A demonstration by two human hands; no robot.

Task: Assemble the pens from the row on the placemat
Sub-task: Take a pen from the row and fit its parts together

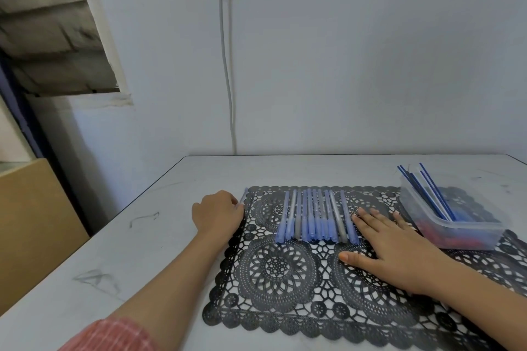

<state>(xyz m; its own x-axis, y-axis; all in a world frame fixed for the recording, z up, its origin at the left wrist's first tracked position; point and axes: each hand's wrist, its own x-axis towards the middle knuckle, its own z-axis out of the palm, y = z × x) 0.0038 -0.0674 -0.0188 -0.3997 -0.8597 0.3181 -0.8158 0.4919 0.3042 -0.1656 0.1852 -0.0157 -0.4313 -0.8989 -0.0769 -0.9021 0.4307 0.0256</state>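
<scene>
Pink checked cloth of a sleeve (pixel 114 333) covers the left forearm at the bottom edge. Beyond it a black lace placemat (pixel 285 293) lies on a white table (pixel 137 242). The right hand (pixel 399 248) rests palm down on the mat with its fingers straight and spread apart and the thumb out to the side; the index fingertip lies just beside the right end of the row of pens (pixel 316 216). That row sits across the far middle of the mat, pale blue and grey pens packed side by side. The left hand (pixel 218 215) sits at the mat's far left edge with its fingers curled around a loose pen (pixel 243 196), whose pale blue end pokes out past the knuckles. On the mat's right side stands a clear plastic tub (pixel 462 232) with thin blue and white refills (pixel 427 194) leaning out of it. Behind the table, a grey cable (pixel 228 80) runs down the pale wall (pixel 370 65).
</scene>
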